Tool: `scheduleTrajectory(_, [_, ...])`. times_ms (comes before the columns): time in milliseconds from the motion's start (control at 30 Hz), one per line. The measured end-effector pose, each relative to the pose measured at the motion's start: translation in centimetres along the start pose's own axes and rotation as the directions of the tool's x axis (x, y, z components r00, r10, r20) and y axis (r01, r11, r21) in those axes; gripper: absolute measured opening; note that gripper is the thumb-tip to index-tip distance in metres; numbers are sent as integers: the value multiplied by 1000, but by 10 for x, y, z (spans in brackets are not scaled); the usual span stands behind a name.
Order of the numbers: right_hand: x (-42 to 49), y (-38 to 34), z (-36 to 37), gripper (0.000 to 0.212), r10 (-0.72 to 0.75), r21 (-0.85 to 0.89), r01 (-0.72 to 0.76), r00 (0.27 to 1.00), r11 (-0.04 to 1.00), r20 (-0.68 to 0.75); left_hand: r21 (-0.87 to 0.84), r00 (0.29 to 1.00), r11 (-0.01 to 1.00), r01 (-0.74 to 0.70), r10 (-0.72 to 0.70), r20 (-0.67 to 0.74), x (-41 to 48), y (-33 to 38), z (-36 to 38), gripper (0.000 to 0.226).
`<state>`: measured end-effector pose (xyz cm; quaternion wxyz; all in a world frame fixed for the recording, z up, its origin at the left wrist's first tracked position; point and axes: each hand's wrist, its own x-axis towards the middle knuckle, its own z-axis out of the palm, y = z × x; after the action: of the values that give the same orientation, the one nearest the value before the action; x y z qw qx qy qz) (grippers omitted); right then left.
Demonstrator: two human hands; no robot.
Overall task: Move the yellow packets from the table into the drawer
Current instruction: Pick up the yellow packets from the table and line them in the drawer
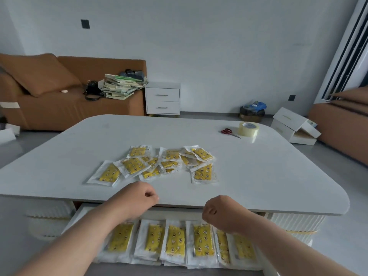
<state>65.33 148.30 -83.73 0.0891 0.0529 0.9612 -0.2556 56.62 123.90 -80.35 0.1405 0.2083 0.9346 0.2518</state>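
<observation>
Closed fists: left hand, right hand

Drawer: rear part hidden beneath the near edge of the table.
Packets in the drawer: end ones partly covered by the left forearm and right forearm; print too small to read.
Packets on the table: lower ones in the heap overlapped, count uncertain.
Left hand, right hand: fingers curled under, tips unseen.
Both forearms: cut off at the picture's bottom edge.

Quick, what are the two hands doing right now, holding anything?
Left hand: closed, fingers curled, nothing visible in it.
Right hand: closed, fingers curled, nothing visible in it.
</observation>
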Motion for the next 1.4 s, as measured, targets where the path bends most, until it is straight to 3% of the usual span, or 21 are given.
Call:
scheduleTrajectory(133, [9,-18,-12,18,-31,58,35,997,998,-74,-92,986,995,47,-61,-155,12,-13,-9,27])
scheduleTrajectory(233, [21,-25,-17,24,-37,83,50,988,995,-149,-169,929,970,174,-218,-300,32,-32,-20,28])
scheduleTrajectory(333, [39,-27,-15,22,-30,99,50,980,994,-197,-282,738,881,380,-473,-482,59,-59,-39,25])
scheduleTrajectory(367, [44,-28,-14,22,-32,99,53,978,994,-207,-342,666,824,452,-567,-485,69,-69,-44,36])
scheduleTrajectory(433, [53,-30,-9,21,-42,107,66,976,992,-214,-386,596,737,554,-676,-434,85,-84,-50,63])
scheduleTrajectory(533, [63,-32,-2,19,-41,105,64,978,992,-204,-314,601,706,635,-707,-372,112,-94,-48,90])
scheduleTrajectory(733, [76,-25,6,19,-38,71,52,982,996,-184,41,662,688,725,-679,-318,142,-91,-31,125])
scheduleTrajectory(1000, [78,-18,5,16,5,120,24,972,992,-234,0,717,731,682,-669,-197,143,-108,-62,80])
scheduleTrajectory(1133, [76,-19,5,19,9,97,14,972,995,-235,-58,741,757,650,-649,-172,148,-119,-60,44])
scheduleTrajectory(1400, [78,-9,-3,9,36,161,7,965,987,-261,-52,756,777,627,-624,-200,155,-126,-60,60])
